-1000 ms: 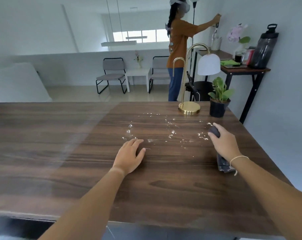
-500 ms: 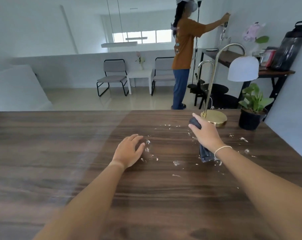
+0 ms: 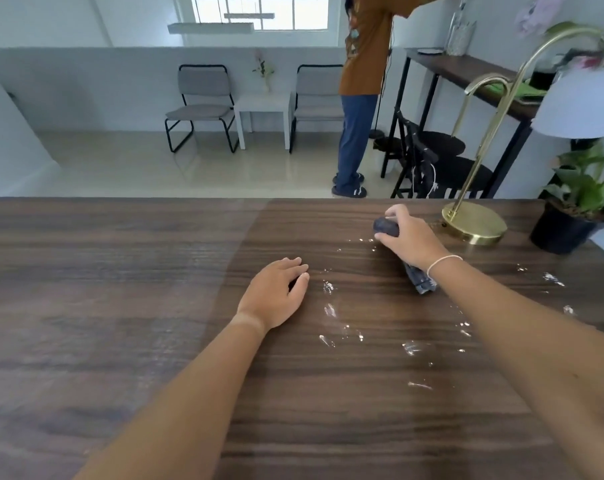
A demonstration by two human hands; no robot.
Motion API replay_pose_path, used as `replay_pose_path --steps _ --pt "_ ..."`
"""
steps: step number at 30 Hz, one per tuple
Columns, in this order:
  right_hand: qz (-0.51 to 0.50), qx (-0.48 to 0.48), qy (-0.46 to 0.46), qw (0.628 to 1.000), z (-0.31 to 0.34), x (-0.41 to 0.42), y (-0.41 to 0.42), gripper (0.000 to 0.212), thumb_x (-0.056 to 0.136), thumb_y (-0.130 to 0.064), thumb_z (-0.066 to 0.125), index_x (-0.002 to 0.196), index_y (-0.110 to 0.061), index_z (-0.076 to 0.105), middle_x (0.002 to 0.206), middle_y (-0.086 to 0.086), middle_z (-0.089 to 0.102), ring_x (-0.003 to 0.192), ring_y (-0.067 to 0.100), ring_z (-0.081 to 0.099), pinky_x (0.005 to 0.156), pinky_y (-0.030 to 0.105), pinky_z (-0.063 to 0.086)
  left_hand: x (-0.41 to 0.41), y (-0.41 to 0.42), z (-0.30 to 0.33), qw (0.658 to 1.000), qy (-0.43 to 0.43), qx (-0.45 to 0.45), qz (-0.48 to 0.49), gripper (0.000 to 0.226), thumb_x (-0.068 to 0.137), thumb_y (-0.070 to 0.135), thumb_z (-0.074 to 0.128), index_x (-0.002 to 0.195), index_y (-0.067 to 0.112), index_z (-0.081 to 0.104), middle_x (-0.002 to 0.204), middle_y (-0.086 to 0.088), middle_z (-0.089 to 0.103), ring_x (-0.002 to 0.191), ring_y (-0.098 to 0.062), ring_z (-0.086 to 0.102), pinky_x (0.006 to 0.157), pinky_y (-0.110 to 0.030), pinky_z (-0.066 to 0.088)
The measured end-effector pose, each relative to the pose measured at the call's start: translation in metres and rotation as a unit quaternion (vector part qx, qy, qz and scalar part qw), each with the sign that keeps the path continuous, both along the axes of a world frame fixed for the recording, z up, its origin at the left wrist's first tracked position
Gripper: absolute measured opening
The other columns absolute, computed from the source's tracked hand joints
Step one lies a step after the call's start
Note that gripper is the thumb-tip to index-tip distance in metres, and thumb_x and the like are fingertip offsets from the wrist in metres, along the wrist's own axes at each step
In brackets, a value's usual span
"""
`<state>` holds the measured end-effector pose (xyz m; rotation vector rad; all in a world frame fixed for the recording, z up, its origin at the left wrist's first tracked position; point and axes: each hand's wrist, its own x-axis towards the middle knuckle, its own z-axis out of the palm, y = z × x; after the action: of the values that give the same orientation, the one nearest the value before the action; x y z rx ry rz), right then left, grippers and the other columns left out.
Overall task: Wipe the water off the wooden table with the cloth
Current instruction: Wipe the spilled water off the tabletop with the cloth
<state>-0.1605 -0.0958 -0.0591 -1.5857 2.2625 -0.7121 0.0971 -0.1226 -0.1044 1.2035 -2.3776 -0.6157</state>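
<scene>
Dark wooden table [image 3: 155, 341], grain running left-right. Far right: gold lamp base [image 3: 474, 226] and black plant pot [image 3: 562, 232] side by side; dark cloth [image 3: 419, 277] pressed on the surface under the right hand [image 3: 409, 237]. Left hand [image 3: 276, 292] rests flat mid-table; water droplets [image 3: 411, 348] scattered centre to right.

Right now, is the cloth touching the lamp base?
Apart. The head view shows bare table between the cloth, held in the right hand, and the lamp base.
</scene>
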Motion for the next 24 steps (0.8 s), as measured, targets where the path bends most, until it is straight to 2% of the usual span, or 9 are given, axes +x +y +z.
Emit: replay_pose_path --steps 6,8,10,13,15,17,18,22,24 --pt "0.009 -0.020 0.057 0.998 -0.036 0.005 -0.032 0.027 0.089 -0.028 0.055 0.090 -0.002 0.060 0.109 0.018 0.061 0.105 0.036 0.055 0.079 0.034 0.039 0.000 -0.005 -0.004 1.000 0.003 0.004 0.010 0.040 0.095 0.024 0.031 0.127 0.017 0.054 0.142 0.002 0.048 0.137 -0.010 0.032 0.106 -0.014 0.016" --pt "0.031 -0.018 0.047 0.998 -0.038 0.009 -0.034 0.036 0.091 -0.031 0.054 0.107 0.000 0.064 0.128 0.013 0.056 0.120 0.032 0.050 0.096 0.035 0.038 0.000 -0.005 -0.005 1.000 0.000 0.008 0.007 0.047 0.091 0.030 0.026 0.126 0.017 0.054 0.141 0.001 0.049 0.136 -0.011 0.033 0.107 -0.015 0.016" --pt "0.092 -0.006 0.045 0.995 -0.035 0.024 -0.022 0.047 0.093 -0.035 0.050 0.129 -0.006 0.055 0.145 0.006 0.044 0.133 0.024 0.040 0.110 0.033 0.029 0.001 -0.004 -0.005 1.000 0.000 0.015 0.007 0.054 0.086 0.033 0.023 0.126 0.017 0.054 0.141 0.002 0.048 0.137 -0.010 0.033 0.108 -0.015 0.016" --pt "0.269 -0.006 0.085 0.959 -0.035 0.050 0.028 0.053 0.094 -0.036 0.040 0.143 -0.014 0.035 0.155 -0.002 0.026 0.144 0.013 0.020 0.115 0.025 0.008 0.001 -0.005 -0.003 1.000 0.005 0.022 0.009 0.055 0.085 0.033 0.022 0.126 0.016 0.055 0.140 0.001 0.049 0.136 -0.011 0.034 0.110 -0.018 0.018" --pt "0.353 0.003 0.148 0.924 -0.036 0.047 0.065 0.061 0.091 -0.047 0.024 0.148 -0.026 0.017 0.156 -0.014 0.006 0.145 0.006 -0.001 0.116 0.025 -0.006 0.001 -0.007 -0.003 0.999 0.014 0.028 0.009 0.054 0.085 0.033 0.023 0.124 0.015 0.056 0.139 0.000 0.051 0.136 -0.011 0.035 0.110 -0.019 0.019" --pt "0.329 0.030 0.204 0.922 -0.034 0.019 0.077 0.061 0.090 -0.055 0.015 0.147 -0.036 0.004 0.153 -0.021 -0.005 0.142 0.005 -0.011 0.116 0.032 -0.009 0.001 -0.008 -0.004 0.999 0.021 0.033 0.010 0.054 0.085 0.033 0.023 0.123 0.014 0.057 0.138 -0.001 0.052 0.135 -0.011 0.037 0.108 -0.017 0.019" --pt "0.285 0.039 0.210 0.934 -0.036 0.001 0.069 0.058 0.093 -0.051 0.017 0.147 -0.036 0.004 0.154 -0.019 -0.005 0.143 0.008 -0.010 0.117 0.035 -0.007 0.001 -0.008 -0.004 0.999 0.027 0.033 0.010 0.055 0.085 0.032 0.023 0.122 0.013 0.058 0.137 -0.001 0.053 0.134 -0.012 0.037 0.107 -0.016 0.019" --pt "0.089 0.048 0.109 0.989 -0.036 -0.032 -0.004 0.049 0.098 -0.031 0.034 0.144 -0.017 0.027 0.158 0.002 0.020 0.145 0.026 0.018 0.115 0.045 0.021 0.002 -0.007 -0.004 0.999 0.039 0.034 0.010 0.055 0.085 0.032 0.023 0.122 0.011 0.058 0.136 -0.003 0.053 0.134 -0.012 0.038 0.107 -0.015 0.020" --pt "0.067 0.039 0.080 0.994 -0.038 -0.012 -0.039 0.047 0.096 -0.030 0.038 0.139 -0.012 0.034 0.156 0.006 0.025 0.142 0.029 0.027 0.112 0.043 0.027 0.002 -0.008 -0.004 0.998 0.048 0.037 0.010 0.055 0.084 0.031 0.024 0.121 0.009 0.059 0.135 -0.004 0.055 0.133 -0.012 0.039 0.106 -0.015 0.020"
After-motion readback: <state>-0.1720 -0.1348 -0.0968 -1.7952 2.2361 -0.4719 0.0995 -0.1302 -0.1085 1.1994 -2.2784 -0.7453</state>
